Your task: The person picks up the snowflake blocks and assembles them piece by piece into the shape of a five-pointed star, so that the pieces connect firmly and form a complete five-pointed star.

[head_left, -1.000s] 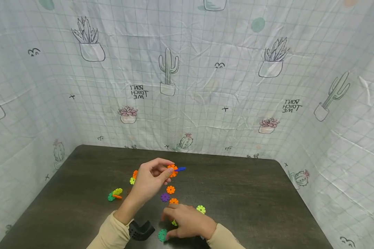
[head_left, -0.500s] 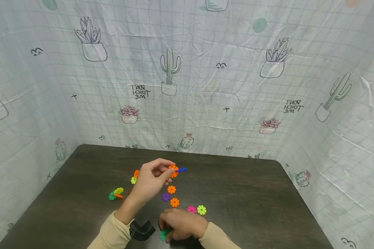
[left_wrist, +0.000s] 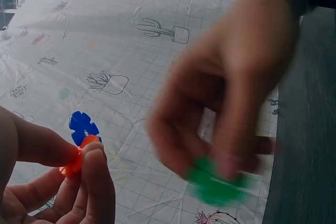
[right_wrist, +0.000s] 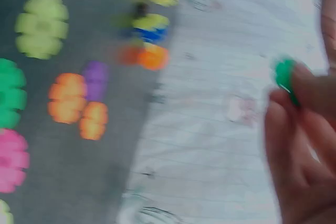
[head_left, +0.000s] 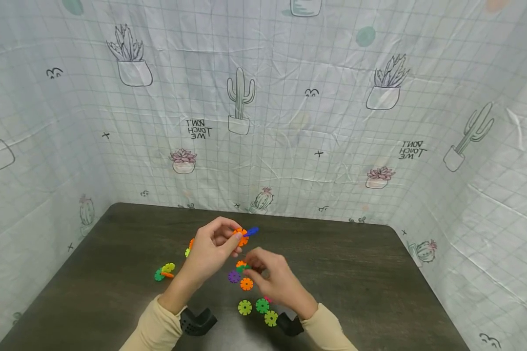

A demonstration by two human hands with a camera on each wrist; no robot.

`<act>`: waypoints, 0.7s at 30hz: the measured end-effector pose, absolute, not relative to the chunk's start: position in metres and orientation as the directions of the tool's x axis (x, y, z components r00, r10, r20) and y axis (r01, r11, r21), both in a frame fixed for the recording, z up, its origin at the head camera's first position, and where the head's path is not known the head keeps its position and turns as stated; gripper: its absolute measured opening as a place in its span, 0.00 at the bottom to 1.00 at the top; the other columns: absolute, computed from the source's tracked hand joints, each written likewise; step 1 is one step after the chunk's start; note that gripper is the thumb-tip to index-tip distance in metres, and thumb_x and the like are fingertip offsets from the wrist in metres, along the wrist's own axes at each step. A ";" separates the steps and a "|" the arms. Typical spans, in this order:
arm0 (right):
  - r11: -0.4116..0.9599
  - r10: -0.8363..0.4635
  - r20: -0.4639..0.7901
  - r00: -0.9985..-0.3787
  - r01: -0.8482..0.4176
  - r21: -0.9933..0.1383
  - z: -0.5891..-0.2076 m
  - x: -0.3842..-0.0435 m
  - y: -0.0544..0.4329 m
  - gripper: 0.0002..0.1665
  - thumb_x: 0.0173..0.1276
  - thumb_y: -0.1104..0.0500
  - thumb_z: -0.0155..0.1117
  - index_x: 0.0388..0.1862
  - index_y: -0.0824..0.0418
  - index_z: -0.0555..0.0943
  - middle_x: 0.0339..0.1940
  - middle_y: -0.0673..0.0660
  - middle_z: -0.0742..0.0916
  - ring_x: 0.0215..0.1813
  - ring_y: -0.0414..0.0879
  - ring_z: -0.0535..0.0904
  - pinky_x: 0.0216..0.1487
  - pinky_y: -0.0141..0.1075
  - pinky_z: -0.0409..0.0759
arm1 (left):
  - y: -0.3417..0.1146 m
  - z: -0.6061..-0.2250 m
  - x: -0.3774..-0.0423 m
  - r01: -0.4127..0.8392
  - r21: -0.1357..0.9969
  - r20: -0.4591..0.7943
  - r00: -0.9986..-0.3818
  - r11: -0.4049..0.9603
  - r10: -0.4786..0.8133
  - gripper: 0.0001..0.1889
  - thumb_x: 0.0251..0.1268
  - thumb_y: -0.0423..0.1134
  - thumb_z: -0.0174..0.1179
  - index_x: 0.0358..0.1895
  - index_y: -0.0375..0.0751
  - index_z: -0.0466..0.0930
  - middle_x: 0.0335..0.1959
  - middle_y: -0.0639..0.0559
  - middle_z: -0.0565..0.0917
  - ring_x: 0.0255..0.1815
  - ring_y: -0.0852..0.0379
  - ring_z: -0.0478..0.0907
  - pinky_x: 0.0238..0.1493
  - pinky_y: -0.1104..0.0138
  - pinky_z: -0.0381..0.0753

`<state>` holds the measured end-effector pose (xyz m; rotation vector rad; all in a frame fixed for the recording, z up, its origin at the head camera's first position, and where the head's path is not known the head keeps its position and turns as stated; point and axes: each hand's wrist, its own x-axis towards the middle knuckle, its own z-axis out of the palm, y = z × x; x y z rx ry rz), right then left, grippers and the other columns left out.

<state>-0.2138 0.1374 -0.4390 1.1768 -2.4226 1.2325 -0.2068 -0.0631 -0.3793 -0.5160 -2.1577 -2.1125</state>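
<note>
My left hand [head_left: 212, 251] pinches an orange notched plastic disc [head_left: 245, 240] above the table. A blue notched disc [left_wrist: 83, 125] is joined to the orange one and sticks out past the fingertips. My right hand [head_left: 277, 277], raised just to the right and slightly lower, grips a green notched disc [left_wrist: 218, 184] between thumb and fingers. In the left wrist view the right hand and the green disc are blurred. The green disc is apart from the orange and blue pair. Fingers partly cover both held pieces.
On the dark table [head_left: 342, 273] lie a purple disc [head_left: 234, 276], an orange disc [head_left: 246, 283], a yellow-green disc [head_left: 244, 307] and a green disc [head_left: 262, 305]. Joined discs [head_left: 168, 267] sit at the left. A patterned cloth [head_left: 281, 122] hangs behind.
My right hand has picked up a green disc from near the table's front and brought it up towards the left hand. The left hand keeps its pinch, with the orange and blue pair slightly turned.
</note>
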 end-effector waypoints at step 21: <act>0.389 -0.280 0.846 -0.453 -0.859 -0.332 -0.400 -0.215 0.150 0.16 0.59 0.76 0.73 0.42 0.60 0.85 0.37 0.54 0.88 0.37 0.45 0.85 0.45 0.24 0.82 | -0.055 -0.378 -0.201 0.275 0.961 0.276 -0.932 -0.037 0.234 0.08 0.72 0.29 0.60 0.48 0.30 0.76 0.34 0.31 0.83 0.27 0.59 0.86 0.37 0.60 0.89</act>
